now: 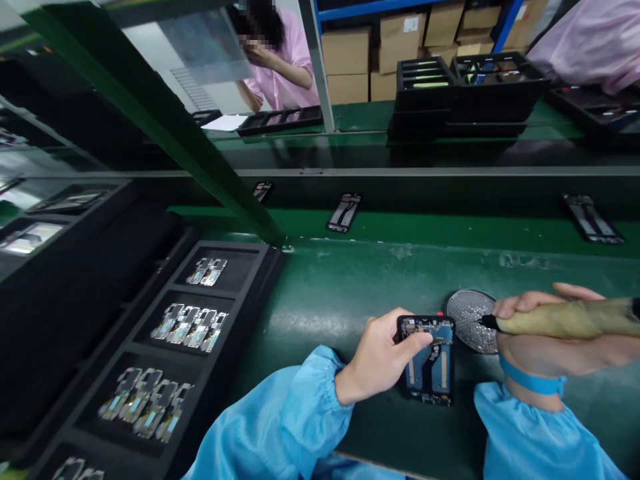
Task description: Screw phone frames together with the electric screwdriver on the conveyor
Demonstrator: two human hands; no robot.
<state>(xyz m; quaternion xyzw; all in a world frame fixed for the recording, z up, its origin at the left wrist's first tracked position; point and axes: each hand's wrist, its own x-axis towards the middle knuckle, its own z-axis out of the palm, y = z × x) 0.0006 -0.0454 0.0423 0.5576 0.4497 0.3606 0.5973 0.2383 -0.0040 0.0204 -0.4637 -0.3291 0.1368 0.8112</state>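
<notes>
- While the left hand (383,357) curls around the upper left edge of a phone frame (429,360), thumb laid across its top, the frame lies flat on the green bench mat (350,293), close to the near edge.
- That phone frame is a slim black rectangle with its inner side up: blue panels, a dark centre strip and small metallic parts near the top.
- Gripped in the right hand (545,340), fingers closed around it, is an electric screwdriver (565,319). Its barrel is wrapped in dull tan tape and held almost level, and its dark tip points left over a round screw tray (470,319).
- The screw tray is a grey metal disc with a finely dimpled surface, just beside the frame's upper right corner.
- Both forearms wear loose, light blue sleeves with gathered cuffs; a blue band (533,382) circles the right wrist.
- To the left sits a black foam tray (250,280) with rectangular pockets, each holding a row of small shiny parts (190,327) that lean on one another.
- Farther back, more dark frames (344,212) lie flat on the conveyor belt (450,227).
- Beyond it, stacked black trays (470,87) and cardboard boxes (350,60) stand behind a person in a pink smock (287,63).
</notes>
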